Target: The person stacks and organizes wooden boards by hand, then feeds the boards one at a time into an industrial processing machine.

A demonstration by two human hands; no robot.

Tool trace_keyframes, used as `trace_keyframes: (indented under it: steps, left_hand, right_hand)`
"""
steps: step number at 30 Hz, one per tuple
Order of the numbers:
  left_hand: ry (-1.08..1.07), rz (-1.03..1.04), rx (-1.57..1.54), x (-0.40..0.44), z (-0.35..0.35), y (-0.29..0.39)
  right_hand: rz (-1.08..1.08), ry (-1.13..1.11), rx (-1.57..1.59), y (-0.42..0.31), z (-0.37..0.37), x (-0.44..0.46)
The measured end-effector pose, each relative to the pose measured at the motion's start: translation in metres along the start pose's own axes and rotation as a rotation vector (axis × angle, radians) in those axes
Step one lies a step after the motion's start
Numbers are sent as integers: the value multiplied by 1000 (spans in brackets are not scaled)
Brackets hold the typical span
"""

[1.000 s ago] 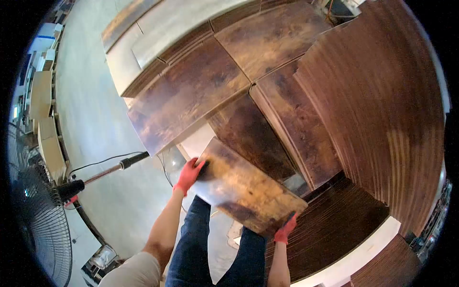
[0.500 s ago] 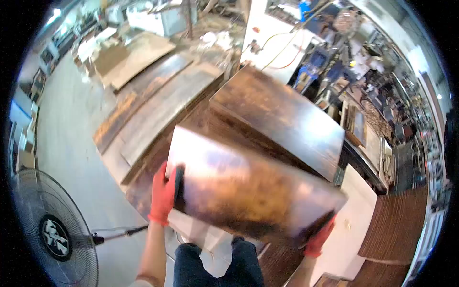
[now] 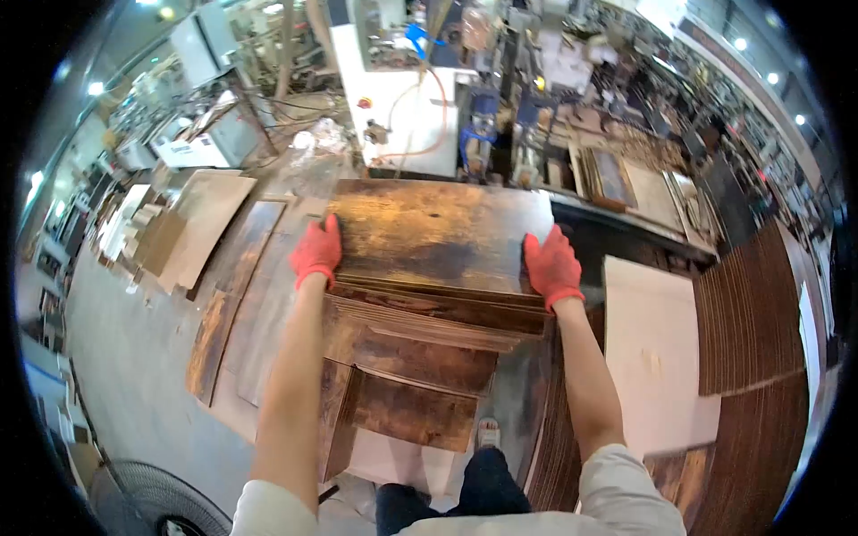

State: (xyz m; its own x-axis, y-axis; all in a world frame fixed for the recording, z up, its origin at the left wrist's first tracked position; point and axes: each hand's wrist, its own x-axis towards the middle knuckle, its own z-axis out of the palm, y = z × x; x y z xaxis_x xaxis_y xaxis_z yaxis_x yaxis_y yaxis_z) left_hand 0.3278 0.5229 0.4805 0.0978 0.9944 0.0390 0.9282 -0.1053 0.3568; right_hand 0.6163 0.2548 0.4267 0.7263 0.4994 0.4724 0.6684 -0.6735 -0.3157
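1. My left grip (image 3: 317,248), in a red glove, is clamped on the left end of a brown mottled panel (image 3: 438,230).
2. My right grip (image 3: 552,265), gloved in red too, is clamped on the panel's right end, with the fingers against its edge.
3. The panel is in the upper centre of the frame, its long sides running across, above a stack of similar boards (image 3: 429,308); I cannot tell whether it rests fully on them.
4. Nearer me, at lower centre, lies another mottled board (image 3: 416,415), with my shoe (image 3: 488,434) just beside its right end.
5. To the right of the frame, a pale sheet (image 3: 657,348) lies beside dark striped sheets (image 3: 749,313).
6. At upper centre, beyond the panel, stands a white machine housing (image 3: 398,125) with a reddish hose (image 3: 441,112).
7. A fan (image 3: 161,500) shows at lower left, partly cut off.
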Motion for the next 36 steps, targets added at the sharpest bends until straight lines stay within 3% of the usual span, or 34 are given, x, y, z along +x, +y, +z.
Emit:
trace_keyframes:
  steps: [2,3,5,6,7,10,13,16,19,22,23,26,27,30,32,33,35,36]
  left_hand:
    - [-83,86,12,-7,-13,0]
    - [-28,241,75,-21,-21,5]
    - [-22,221,-70,-2,2,-13]
    - [-30,183,-99,-1,4,-16]
    - [-90,103,-63,3,4,-23]
    - [-21,221,-149,16,13,-32]
    - [14,293,55,25,21,-35]
    - [-14,371,282,85,79,-73]
    - [7,245,194,63,59,-27]
    - [30,170,103,47,46,-10]
    - [41,154,82,44,44,-8]
    - [57,115,24,39,49,-14]
    - [50,101,9,39,51,-18]
    - [3,22,-136,39,54,-25]
    - [-12,-25,-221,37,50,-34]
    - [69,46,-133,34,48,-36]
    - [159,126,30,30,46,-37]
    - [163,142,100,29,45,-36]
  right_hand:
    - [131,-204,126,-17,-39,2]
    - [185,-219,273,-13,-39,2]
    - [151,-189,253,-9,-35,-6]
    - [134,-57,161,-6,-12,-10]
    - [178,-179,169,-16,-28,-8]
    - [233,-159,227,-19,-38,-1]
    - [278,-183,225,-15,-32,-5]
    - [301,-116,245,-10,-17,-12]
    - [366,-258,332,-10,-46,-8]
    - [334,-223,381,-3,-17,-9]
    - [360,-303,353,-2,-19,-6]
    - [299,-115,437,8,17,-16]
    - [374,-366,458,9,-24,-10]
    - [376,-425,538,15,-18,-4]
    - [218,201,395,12,51,-17]
    - [15,372,-234,20,84,-22]
    - [77,234,-192,16,57,-15]
    - [186,37,168,11,27,-13]
